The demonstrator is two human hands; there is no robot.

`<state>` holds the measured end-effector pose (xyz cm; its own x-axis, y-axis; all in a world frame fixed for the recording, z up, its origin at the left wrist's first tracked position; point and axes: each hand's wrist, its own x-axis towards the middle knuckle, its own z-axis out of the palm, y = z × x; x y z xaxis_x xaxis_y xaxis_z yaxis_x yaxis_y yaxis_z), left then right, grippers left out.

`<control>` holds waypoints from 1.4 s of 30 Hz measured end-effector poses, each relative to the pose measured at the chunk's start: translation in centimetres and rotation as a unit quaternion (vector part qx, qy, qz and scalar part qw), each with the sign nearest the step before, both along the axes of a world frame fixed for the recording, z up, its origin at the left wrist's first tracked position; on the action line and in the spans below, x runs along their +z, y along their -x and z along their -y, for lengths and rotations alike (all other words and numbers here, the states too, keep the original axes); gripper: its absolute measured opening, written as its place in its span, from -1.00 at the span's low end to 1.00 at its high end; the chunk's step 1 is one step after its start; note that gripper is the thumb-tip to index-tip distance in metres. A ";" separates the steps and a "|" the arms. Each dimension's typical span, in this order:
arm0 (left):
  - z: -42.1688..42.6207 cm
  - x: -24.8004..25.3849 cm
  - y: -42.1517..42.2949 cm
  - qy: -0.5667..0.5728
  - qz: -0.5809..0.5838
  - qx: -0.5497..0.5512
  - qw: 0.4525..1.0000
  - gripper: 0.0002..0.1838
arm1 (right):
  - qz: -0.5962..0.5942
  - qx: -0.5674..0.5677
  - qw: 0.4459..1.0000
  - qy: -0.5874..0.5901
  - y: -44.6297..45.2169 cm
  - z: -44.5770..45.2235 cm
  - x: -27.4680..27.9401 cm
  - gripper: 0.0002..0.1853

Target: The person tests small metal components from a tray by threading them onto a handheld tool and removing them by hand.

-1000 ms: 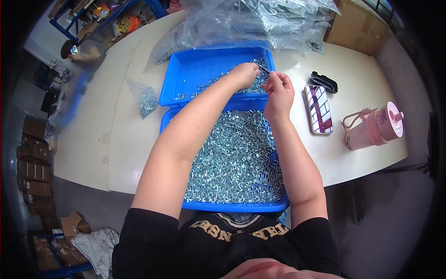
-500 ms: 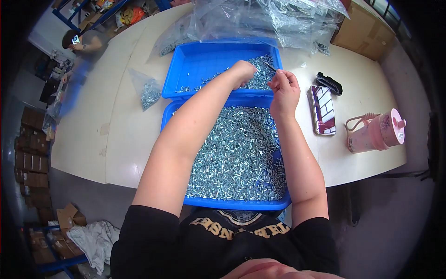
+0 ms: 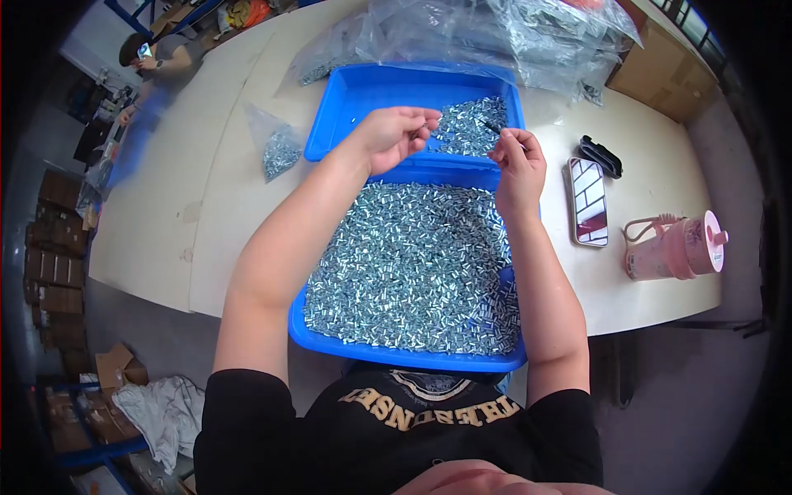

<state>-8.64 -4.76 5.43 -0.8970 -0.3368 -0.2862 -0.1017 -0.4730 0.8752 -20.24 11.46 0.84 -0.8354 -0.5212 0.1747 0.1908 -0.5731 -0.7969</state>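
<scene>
Over the near left corner of the far blue tray [image 3: 330, 115], my left hand [image 3: 398, 139] is raised with its fingers curled; whether a small piece sits between them is too small to tell. My right hand [image 3: 520, 158] pinches a thin dark tool [image 3: 493, 127] at that tray's right side, its tip over small metal pieces [image 3: 470, 124]. Nearer to me is a second blue tray [image 3: 396, 356], full of the same short shiny metal pieces [image 3: 404, 264], beneath my forearms.
A phone [image 3: 587, 202], a black case [image 3: 601, 157] and a pink bottle [image 3: 675, 246] stand on the right. A small bag of pieces [image 3: 280, 153] lies left. Large plastic bags [image 3: 495, 37] and a carton [image 3: 664, 74] are behind. Another person [image 3: 169, 62] is far left.
My left hand has drawn back leftward from the pieces in the far tray, and its fingers have come into view. My right hand still holds the dark tool. The camera view has shifted slightly.
</scene>
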 end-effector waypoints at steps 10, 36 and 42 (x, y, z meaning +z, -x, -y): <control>-4.1 -3.5 -9.8 -0.258 -0.047 0.057 0.963 -0.74 | -0.143 0.139 0.975 -0.094 -5.4 -0.6 1.2 -0.92; -3.0 -6.3 -9.5 -0.125 -0.071 0.057 0.988 -0.80 | -0.302 0.162 0.915 -0.215 -5.8 -0.1 0.1 -0.87; -3.4 -5.5 -10.0 -0.131 -0.083 0.003 0.988 -0.79 | -0.268 0.176 0.910 -0.263 -6.6 0.2 3.6 -0.86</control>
<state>1.36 -1.36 -0.05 -0.9369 -0.2764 -0.2138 0.0363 -0.6855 0.7272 -13.60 11.28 4.42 -0.4686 -0.8694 0.1567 -0.2091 -0.0631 -0.9759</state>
